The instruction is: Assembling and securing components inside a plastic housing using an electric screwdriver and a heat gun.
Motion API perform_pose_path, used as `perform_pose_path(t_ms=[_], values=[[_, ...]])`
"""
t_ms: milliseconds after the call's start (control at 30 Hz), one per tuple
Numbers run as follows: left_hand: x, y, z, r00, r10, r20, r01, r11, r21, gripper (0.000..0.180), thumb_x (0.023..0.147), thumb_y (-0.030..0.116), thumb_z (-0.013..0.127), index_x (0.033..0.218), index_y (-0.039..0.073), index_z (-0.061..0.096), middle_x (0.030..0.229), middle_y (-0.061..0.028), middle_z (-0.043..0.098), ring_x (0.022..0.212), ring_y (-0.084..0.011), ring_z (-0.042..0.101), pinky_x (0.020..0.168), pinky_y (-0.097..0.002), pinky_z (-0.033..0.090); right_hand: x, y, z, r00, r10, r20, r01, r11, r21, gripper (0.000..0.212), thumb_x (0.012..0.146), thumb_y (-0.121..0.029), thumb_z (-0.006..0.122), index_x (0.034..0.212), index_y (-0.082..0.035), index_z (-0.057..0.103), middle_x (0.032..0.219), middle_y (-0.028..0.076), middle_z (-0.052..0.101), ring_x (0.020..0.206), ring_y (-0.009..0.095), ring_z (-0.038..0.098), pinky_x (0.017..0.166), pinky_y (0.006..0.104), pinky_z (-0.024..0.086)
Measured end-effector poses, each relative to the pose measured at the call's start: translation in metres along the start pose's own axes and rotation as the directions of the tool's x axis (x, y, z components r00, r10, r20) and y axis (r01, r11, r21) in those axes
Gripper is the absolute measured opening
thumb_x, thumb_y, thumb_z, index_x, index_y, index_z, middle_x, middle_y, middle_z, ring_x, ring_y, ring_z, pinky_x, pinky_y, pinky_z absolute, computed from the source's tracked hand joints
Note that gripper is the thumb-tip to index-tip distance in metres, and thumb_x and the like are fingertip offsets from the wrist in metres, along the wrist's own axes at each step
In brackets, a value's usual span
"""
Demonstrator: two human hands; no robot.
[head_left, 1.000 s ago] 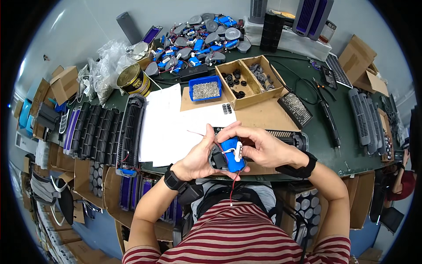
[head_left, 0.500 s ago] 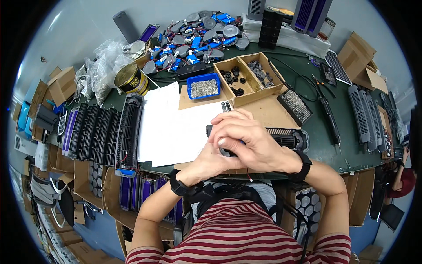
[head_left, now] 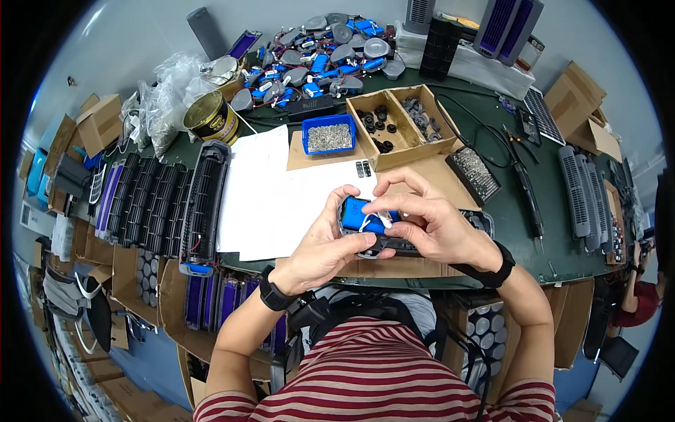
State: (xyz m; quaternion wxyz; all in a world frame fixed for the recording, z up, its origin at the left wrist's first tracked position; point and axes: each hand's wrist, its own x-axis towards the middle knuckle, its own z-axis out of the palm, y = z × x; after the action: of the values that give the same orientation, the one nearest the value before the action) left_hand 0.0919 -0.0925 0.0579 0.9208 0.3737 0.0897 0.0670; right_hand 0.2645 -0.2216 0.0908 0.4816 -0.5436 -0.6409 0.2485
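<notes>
My left hand is closed around the grey end of a long fan housing, thumb at its near side. A blue battery pack sits in that end. My right hand bends over the pack, thumb and forefinger pinched at a white wire connector with white leads. The housing's dark slatted body runs off to the right, partly hidden under my right hand and wrist. A sheet of white paper and a cardboard sheet lie on the bench beyond.
Behind stand a blue screw tray and a divided wooden box of small parts. A screwdriver and a dark screw box lie right. Black fan housings line the left. Battery assemblies are heaped at the back.
My hands have parted from their clasp over the housing's end, uncovering the blue battery pack. The left now grips the end from the side; the right pinches at the white connector.
</notes>
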Motion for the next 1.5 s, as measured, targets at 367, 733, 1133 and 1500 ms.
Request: perform_pose_path(t_ms=[367,733,1133,1500], values=[[0.006,-0.012,-0.002,0.990,0.130,-0.058,-0.095,0.909,0.405,0.053,0.095,0.002,0.060,0.135,0.015,0.027,0.123,-0.0089,0.044,0.105,-0.0140,0.055,0.076,-0.0349,0.064,-0.010,0.010,0.003,0.954,0.276,-0.114,-0.269,0.960,0.072,0.016,0.085,-0.005,0.074,0.101,-0.002,0.071,0.085,0.002,0.062,0.062,0.003,0.044,0.052,0.0209,0.035],[0.013,-0.010,-0.006,0.975,0.089,-0.203,-0.062,0.989,0.134,0.047,0.099,0.006,0.053,0.136,0.014,0.025,0.127,-0.0149,0.049,0.105,-0.0213,0.062,0.077,-0.0391,0.065,-0.020,-0.003,0.019,0.969,-0.243,-0.044,0.217,0.923,-0.319,0.027,0.074,0.006,0.076,0.099,-0.003,0.071,0.092,0.011,0.065,0.075,0.023,0.067,0.062,0.0307,0.055],[0.014,-0.016,0.006,0.965,0.224,-0.138,-0.191,0.957,0.219,0.048,0.095,-0.002,0.058,0.131,0.013,0.030,0.119,-0.0122,0.051,0.102,-0.0143,0.060,0.080,-0.0306,0.062,-0.022,-0.006,0.020,0.960,-0.270,-0.071,0.231,0.911,-0.343,0.029,0.074,0.010,0.069,0.101,-0.001,0.067,0.093,0.011,0.066,0.075,0.026,0.069,0.064,0.0338,0.058],[0.010,-0.019,0.011,0.947,0.313,-0.072,-0.251,0.862,0.441,0.052,0.096,0.005,0.060,0.139,0.009,0.032,0.123,-0.0089,0.047,0.104,-0.0097,0.054,0.078,-0.0233,0.053,-0.031,-0.002,0.022,0.949,-0.170,-0.265,0.041,0.902,-0.430,0.032,0.071,0.012,0.074,0.100,-0.004,0.072,0.092,0.009,0.065,0.061,0.013,0.060,0.053,0.0248,0.049]])
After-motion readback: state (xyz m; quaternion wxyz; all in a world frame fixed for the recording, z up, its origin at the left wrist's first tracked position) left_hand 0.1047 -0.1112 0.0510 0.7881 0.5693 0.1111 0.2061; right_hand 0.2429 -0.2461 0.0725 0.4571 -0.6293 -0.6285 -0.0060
